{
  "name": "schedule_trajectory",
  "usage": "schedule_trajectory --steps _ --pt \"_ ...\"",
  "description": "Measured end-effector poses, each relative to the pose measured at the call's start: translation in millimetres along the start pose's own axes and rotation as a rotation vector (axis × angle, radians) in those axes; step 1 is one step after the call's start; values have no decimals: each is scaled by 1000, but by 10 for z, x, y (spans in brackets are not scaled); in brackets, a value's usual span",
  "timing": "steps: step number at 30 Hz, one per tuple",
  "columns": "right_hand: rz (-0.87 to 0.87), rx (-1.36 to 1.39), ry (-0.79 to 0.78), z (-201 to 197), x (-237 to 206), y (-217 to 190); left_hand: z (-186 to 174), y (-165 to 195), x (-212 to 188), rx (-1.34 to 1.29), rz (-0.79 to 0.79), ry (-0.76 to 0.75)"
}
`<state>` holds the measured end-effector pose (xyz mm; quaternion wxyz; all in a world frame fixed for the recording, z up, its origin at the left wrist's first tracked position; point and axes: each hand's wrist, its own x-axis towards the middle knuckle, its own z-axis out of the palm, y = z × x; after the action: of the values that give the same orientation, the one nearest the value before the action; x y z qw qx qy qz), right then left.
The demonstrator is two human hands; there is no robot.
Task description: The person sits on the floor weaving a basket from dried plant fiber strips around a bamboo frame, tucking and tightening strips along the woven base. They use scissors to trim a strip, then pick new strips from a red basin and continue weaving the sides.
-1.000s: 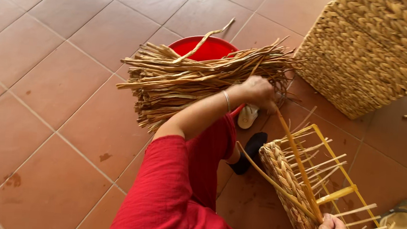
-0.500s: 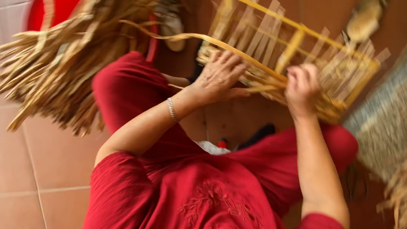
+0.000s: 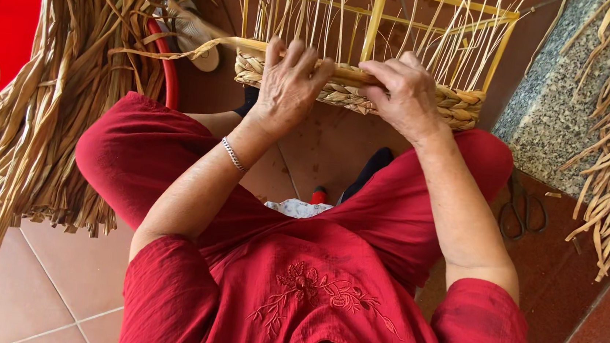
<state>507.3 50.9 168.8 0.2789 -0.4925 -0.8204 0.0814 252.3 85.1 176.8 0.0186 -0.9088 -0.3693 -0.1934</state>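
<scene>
While two hands, left hand (image 3: 288, 82) and right hand (image 3: 402, 92), grip one basket frame (image 3: 374, 52).

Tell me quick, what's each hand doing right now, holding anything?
Left hand: fingers curled over the woven rim of the half-made basket, pressing a straw strand.
Right hand: closed on the same rim, gripping the weave.

Looks like a home weaving spot: red floor tiles (image 3: 29, 294) at lower left, dried reed bundle (image 3: 54, 98) at left, half-woven basket (image 3: 373, 60) up top.
</scene>
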Motion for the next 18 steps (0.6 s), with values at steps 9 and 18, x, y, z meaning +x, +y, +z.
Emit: schedule_trajectory --steps 9,18 --pt "492 85 58 417 -8 199 523 223 445 -570 -184 101" --pt "518 67 233 714 98 176 879 -94 830 -1300 -863 -555"
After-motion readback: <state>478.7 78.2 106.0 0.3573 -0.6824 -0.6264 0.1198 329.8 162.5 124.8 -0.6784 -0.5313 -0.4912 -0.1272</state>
